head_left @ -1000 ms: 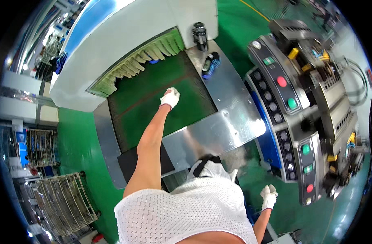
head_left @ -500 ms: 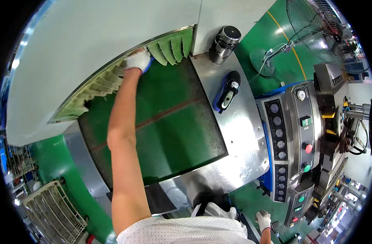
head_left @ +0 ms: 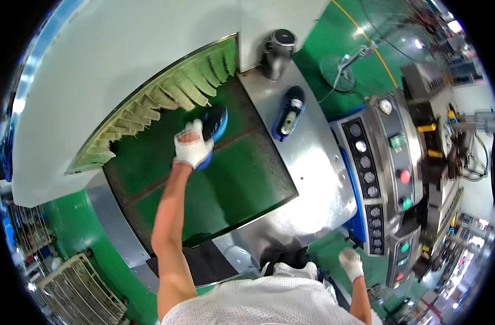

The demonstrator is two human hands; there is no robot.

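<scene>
While resting a half-curled left hand (head_left: 193,145) of uncertain grip on the likely light, flexible shoe (head_left: 217,124) at left, and hanging a slack-fingered, empty right hand (head_left: 351,264), grasp both sides.

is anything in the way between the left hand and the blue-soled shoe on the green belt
Nothing visible: the gloved left hand is right at the shoe, overlapping part of it in this view. The green strip curtain hangs beyond them, not between.
</scene>
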